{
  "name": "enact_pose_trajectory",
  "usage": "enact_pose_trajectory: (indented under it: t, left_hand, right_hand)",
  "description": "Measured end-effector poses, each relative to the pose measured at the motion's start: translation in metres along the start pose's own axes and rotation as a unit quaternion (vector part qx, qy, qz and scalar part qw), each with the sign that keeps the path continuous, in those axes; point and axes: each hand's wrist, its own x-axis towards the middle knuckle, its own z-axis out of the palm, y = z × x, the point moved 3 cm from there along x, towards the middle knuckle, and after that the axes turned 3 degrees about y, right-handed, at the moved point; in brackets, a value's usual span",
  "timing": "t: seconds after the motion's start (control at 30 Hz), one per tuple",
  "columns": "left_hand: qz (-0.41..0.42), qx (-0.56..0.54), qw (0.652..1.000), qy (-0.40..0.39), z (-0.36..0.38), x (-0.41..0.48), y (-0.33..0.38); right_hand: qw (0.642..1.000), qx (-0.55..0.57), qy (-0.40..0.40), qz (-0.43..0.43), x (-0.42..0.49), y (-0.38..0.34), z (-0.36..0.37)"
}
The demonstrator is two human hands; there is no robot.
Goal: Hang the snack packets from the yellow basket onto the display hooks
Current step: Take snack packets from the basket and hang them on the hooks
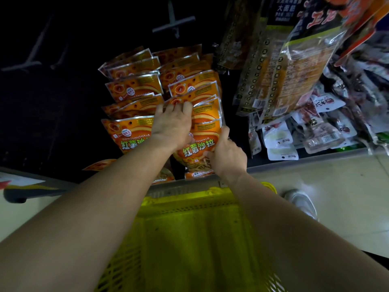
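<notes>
Two columns of orange snack packets hang on hooks against a dark display panel. My left hand lies over the top of the front packet of the right column, fingers curled on its upper edge. My right hand grips that same packet at its lower right side, thumb along the edge. The yellow basket sits below between my forearms; its inside shows no packets.
Bare metal hooks stick out of the dark panel above and to the left. Larger brown and clear snack bags hang on the right, with white packets below. A grey shelf edge, pale floor and a white shoe lie at right.
</notes>
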Motion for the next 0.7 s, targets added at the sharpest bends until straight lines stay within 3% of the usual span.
enact_pose_trajectory:
  t: [0.3, 0.43, 0.6, 0.7]
  left_hand:
    - [0.022, -0.045, 0.998, -0.047, -0.025, -0.007, -0.004]
    - [0.009, -0.082, 0.994, -0.071, -0.032, -0.008, -0.011]
    - [0.009, -0.103, 0.988, -0.11, -0.04, 0.002, -0.03]
    - [-0.001, -0.101, 0.988, -0.12, -0.042, 0.015, -0.043]
  right_hand:
    - [0.995, 0.013, 0.082, -0.052, -0.019, -0.012, -0.031]
    - [0.992, 0.021, 0.08, -0.091, -0.016, -0.025, -0.045]
    - [0.972, -0.094, 0.104, -0.188, 0.003, -0.042, -0.066]
    - [0.948, -0.197, 0.078, -0.237, 0.026, -0.056, -0.074]
